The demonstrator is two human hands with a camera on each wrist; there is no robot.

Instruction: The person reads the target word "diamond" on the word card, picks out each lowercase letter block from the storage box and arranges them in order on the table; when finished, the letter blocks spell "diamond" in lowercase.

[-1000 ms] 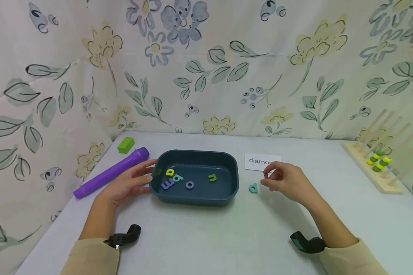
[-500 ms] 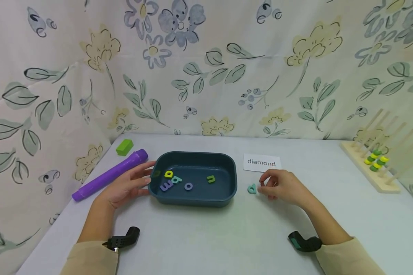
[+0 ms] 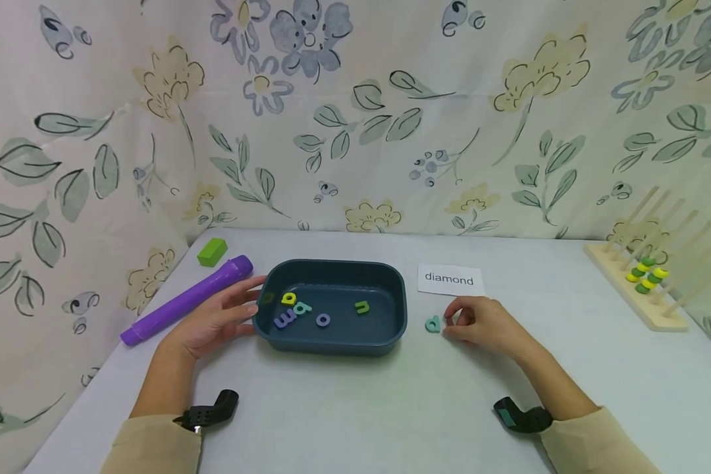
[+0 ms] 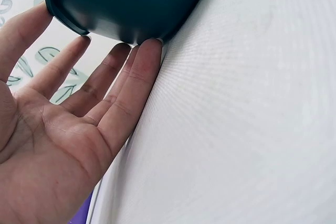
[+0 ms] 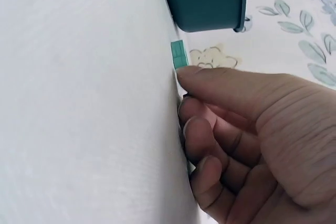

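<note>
My left hand (image 3: 216, 319) rests its spread fingers against the left end of a dark teal tray (image 3: 332, 347); in the left wrist view the fingertips (image 4: 149, 51) touch its outer wall. Inside the tray lie several foam-like letters: a yellow one (image 3: 288, 299), a teal one (image 3: 301, 308), a purple m (image 3: 285, 319), a purple o (image 3: 322, 320) and a green n (image 3: 362, 307). My right hand (image 3: 480, 322), low at the table, seems to pinch a small dark piece (image 5: 186, 96), mostly hidden by its fingers. Close to the thumb lies another teal letter (image 3: 432, 324).
A white card (image 3: 450, 280) reading "diamond" lies behind the right hand. At left are a purple tube (image 3: 184, 303) and a green block (image 3: 212, 252). A wooden peg board (image 3: 634, 283) with green and yellow beads stands far right. Patterned cloth (image 3: 361, 164) hangs behind.
My right hand has come down from the card's front edge to the table beside the teal letter, uncovering the printed word. The left hand stays at the tray.
</note>
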